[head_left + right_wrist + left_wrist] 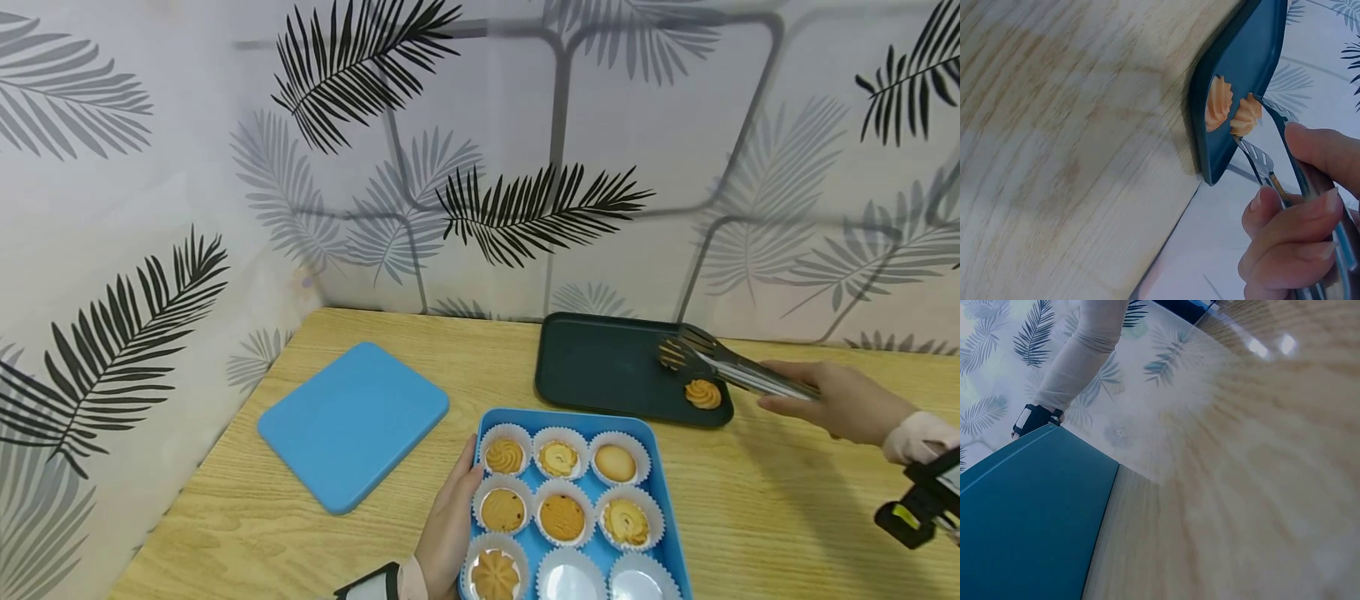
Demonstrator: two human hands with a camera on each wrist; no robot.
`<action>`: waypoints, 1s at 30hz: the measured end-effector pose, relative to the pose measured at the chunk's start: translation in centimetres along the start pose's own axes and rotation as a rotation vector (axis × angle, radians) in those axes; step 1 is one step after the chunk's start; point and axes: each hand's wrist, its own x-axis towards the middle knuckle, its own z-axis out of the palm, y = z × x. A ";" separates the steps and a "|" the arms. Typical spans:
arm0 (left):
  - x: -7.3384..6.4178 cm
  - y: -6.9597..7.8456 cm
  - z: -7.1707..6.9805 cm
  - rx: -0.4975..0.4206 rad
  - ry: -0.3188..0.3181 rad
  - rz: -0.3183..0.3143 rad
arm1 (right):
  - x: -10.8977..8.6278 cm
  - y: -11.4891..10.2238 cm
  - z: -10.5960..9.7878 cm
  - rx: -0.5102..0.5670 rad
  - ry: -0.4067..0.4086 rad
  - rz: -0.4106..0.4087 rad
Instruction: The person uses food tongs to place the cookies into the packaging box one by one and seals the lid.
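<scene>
My right hand grips a pair of serving tongs over the right end of a dark tray. In the right wrist view the tong tips stand on either side of a swirled cookie. A second swirled cookie lies beside it on the tray. My left hand rests with extended fingers along the left wall of a blue box. Paper cups fill the box in rows; several hold cookies, such as a flower-shaped one, while two front cups are empty.
A blue lid lies flat on the wooden table, left of the box. Behind the table hangs a leaf-patterned cloth, close to the tray's far edge.
</scene>
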 end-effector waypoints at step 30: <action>0.0 0.0 -0.1 0.017 -0.016 0.022 | -5.1 -8.4 0.6 0.020 0.065 -0.242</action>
